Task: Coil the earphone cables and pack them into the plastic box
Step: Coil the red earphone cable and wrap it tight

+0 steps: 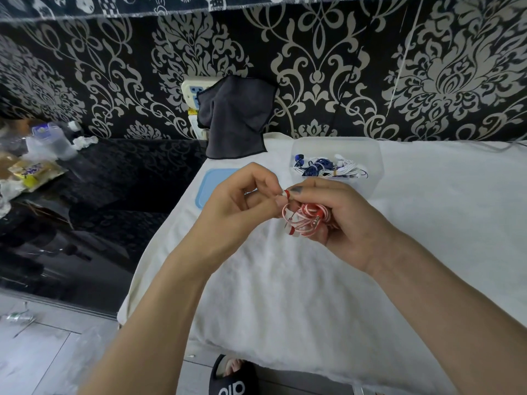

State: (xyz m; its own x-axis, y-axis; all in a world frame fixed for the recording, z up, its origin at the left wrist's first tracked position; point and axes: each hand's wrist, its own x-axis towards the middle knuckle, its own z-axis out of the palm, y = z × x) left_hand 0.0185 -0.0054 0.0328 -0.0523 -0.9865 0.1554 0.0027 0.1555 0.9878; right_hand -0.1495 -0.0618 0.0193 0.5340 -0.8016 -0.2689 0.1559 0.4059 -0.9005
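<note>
A red-and-white earphone cable point(306, 219) is bunched in loops above the white cloth. My right hand point(336, 220) curls round the coil and holds it. My left hand point(242, 201) pinches a strand of the same cable at the coil's upper left. Behind the hands stands a clear plastic box point(370, 155); coiled blue and white earphones point(328, 168) lie inside it. The box's blue lid point(211, 183) lies flat to the left, partly hidden by my left hand.
A white cloth point(313, 295) covers the table. A dark grey towel point(236, 118) hangs on the patterned wall over a socket. A black glossy surface at the left carries bottles and snack packets point(34, 169). A black slipper point(232, 377) is on the floor below.
</note>
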